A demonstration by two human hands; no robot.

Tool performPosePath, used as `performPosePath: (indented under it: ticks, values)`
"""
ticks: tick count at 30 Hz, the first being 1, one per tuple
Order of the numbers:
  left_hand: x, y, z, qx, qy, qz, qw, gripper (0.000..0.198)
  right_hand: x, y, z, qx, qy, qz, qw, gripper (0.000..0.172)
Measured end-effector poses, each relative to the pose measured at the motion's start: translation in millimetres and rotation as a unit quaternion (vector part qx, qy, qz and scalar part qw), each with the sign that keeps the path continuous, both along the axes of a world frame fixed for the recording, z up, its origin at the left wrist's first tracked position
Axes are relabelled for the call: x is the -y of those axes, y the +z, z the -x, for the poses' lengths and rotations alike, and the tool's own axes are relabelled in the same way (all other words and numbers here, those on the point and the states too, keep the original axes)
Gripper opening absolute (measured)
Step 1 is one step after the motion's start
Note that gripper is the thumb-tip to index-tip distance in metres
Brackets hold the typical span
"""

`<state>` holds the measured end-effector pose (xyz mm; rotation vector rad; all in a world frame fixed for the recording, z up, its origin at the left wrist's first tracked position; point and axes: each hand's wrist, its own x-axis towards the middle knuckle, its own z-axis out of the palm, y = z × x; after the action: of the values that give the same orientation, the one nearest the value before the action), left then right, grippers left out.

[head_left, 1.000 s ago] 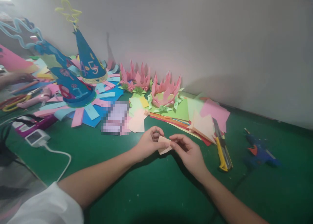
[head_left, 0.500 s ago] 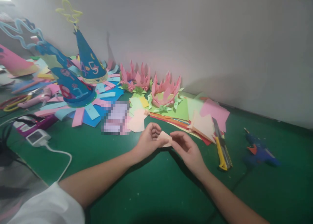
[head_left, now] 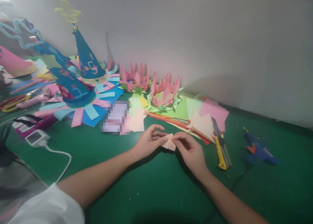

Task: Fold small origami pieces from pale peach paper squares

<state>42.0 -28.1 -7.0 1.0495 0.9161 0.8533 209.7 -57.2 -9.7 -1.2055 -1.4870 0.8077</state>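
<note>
A small folded piece of pale peach paper point(head_left: 169, 143) is held between my two hands, just above the green table point(head_left: 151, 191). My left hand point(head_left: 149, 141) pinches its left side, thumb in front, with the index finger raised away from it. At the paper's right edge, my right hand point(head_left: 190, 149) grips between thumb and fingertips. Crease lines show on the paper's front. Behind my hands stand two pink paper lotus crowns point(head_left: 166, 92) with green leaves, the nearer one on a pile of coloured paper point(head_left: 184, 108).
A yellow box cutter point(head_left: 221, 154) lies right of my right hand, and a blue glue gun point(head_left: 260, 150) farther right. Blue cone hats point(head_left: 89, 59) and paper strips fill the left. A blurred-out phone-like object point(head_left: 115, 117) and a white charger with cable point(head_left: 37, 138) lie nearer.
The peach paper has turned between my fingers and moved slightly right, so its creased face shows. My left index finger has lifted, and my right fingertips have closed on the paper's edge.
</note>
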Motion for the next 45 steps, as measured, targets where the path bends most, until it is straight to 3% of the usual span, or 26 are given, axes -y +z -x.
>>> performPosePath:
  ticks: [7, 13, 16, 19, 30, 39, 45]
  values:
    - [0, 1.4, 1, -0.005, -0.027, 0.006, 1.000, 0.040, 1, 0.6, -2, 0.068, 0.009, -0.030, 0.997, 0.009]
    - [1, 5.9, 0, 0.000, -0.002, 0.037, 0.999, 0.041, 2, 4.5, -1, 0.177, 0.001, -0.130, 0.976, 0.012]
    - [0, 5.1, 0, 0.003, 0.003, 0.045, 0.999, 0.043, 3, 6.3, -1, 0.221, 0.039, -0.159, 0.961, 0.011]
    - [-1, 3.5, 0, 0.013, 0.001, 0.052, 0.999, 0.045, 2, 5.9, -1, 0.240, 0.067, -0.144, 0.958, 0.011]
    - [-1, 4.6, 1, 0.024, -0.008, 0.052, 0.998, 0.038, 0, 1.5, -1, 0.227, 0.063, -0.112, 0.965, 0.009]
    - [-1, -5.1, 1, -0.004, -0.029, 0.034, 0.999, 0.035, -1, 1.6, -1, 0.220, 0.058, -0.090, 0.970, 0.008]
    - [0, -0.9, 1, 0.028, -0.026, 0.053, 0.998, 0.037, -1, 0.1, 0, 0.211, 0.051, -0.082, 0.973, 0.007]
